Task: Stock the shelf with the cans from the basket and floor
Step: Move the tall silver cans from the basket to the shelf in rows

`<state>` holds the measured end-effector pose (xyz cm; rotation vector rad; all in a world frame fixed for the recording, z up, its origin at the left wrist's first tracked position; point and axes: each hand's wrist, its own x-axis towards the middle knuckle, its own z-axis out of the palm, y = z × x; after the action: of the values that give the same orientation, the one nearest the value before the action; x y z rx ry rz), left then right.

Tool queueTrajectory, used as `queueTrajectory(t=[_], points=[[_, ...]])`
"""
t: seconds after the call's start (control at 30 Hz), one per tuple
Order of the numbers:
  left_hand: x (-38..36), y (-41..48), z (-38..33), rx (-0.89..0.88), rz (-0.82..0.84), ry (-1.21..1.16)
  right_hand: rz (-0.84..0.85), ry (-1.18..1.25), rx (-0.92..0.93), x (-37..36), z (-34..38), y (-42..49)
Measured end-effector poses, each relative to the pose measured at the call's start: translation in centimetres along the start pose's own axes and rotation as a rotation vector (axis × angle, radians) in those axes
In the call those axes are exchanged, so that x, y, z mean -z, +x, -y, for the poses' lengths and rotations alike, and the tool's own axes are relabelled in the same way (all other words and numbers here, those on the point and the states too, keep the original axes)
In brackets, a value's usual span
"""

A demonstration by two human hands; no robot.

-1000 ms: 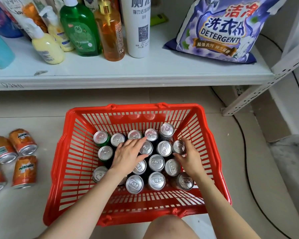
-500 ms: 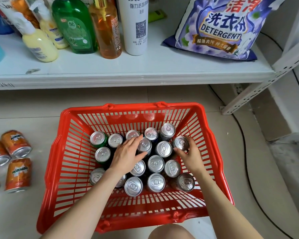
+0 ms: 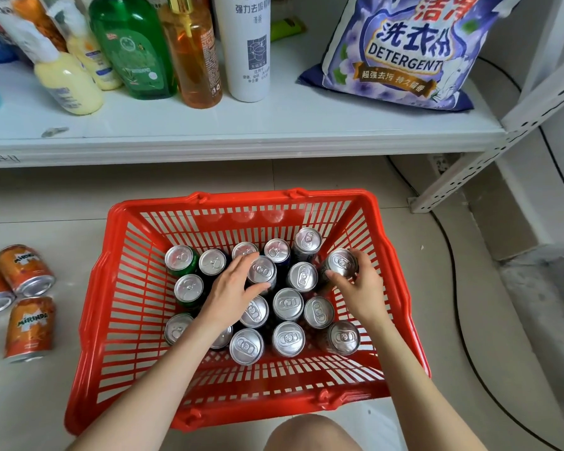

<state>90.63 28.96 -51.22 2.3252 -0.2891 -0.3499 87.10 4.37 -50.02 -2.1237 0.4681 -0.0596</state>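
A red plastic basket (image 3: pixel 118 288) stands on the floor in front of the white shelf (image 3: pixel 241 141). Several upright cans with silver tops fill its bottom. My left hand (image 3: pixel 232 289) grips one can (image 3: pixel 261 271) near the middle, fingers and thumb round its top. My right hand (image 3: pixel 360 288) grips a dark can (image 3: pixel 341 263) at the basket's right side, raised slightly above its neighbours. Several orange Mirinda cans (image 3: pixel 30 327) lie on their sides on the floor at the far left.
Bottles stand on the shelf's left part: yellow, green (image 3: pixel 132 47), amber (image 3: pixel 192 56) and a white one (image 3: pixel 246 50). A detergent bag (image 3: pixel 401 53) lies at the shelf's right. The shelf's white slanted leg (image 3: pixel 489 151) and a black cable (image 3: pixel 453 255) are to the right. My knee (image 3: pixel 310 434) is at the bottom.
Both hands have closed round cans. The can in my right hand has lifted a little and moved toward the basket's right wall; the can under my left hand has risen slightly.
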Motion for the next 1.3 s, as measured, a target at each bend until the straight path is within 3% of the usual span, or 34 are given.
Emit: queueTrajectory(t=[0.5,1.3], points=[[10.3,-2.9,-10.2,-0.050,-0.049,0.014,-0.041,-0.007,0.049,8.1,13.1,-2.1],[39.6,-15.1,-41.4,-0.211,-0.168,0.046,0.092,0.135,0.173,32.1,46.0,-11.4]])
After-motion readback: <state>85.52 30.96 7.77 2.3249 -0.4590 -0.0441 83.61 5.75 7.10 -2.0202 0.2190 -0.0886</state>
